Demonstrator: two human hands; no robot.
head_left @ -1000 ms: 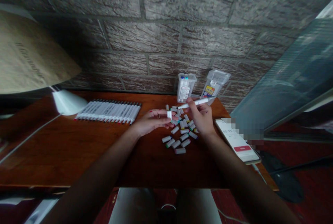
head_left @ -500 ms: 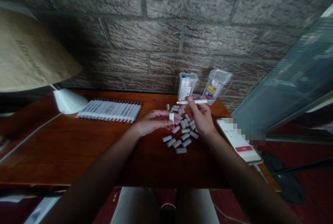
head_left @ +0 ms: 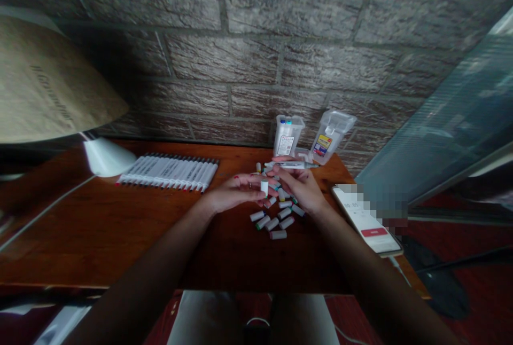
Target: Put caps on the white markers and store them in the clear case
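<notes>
Between the thumb and fingers of my left hand [head_left: 236,194] is a short white marker cap [head_left: 264,189], held upright. My right hand [head_left: 302,187] is closed on a white marker [head_left: 290,165], which lies roughly level and has no cap on the end I can see at its right. The two hands are close together. Below and between them, many loose marker caps [head_left: 279,235] with coloured ends lie scattered on the wooden table [head_left: 100,233]; my fingers hide some of them.
A row of white markers [head_left: 170,171] lies at the left, near a lamp [head_left: 106,155]. Two clear plastic cases, one upright [head_left: 285,139] with a few markers and one leaning [head_left: 326,139], stand by the brick wall. A phone [head_left: 368,219] rests at the right edge.
My right hand has moved down and left, bringing the marker nearer my left hand. My left hand still holds the cap. The view has shifted slightly.
</notes>
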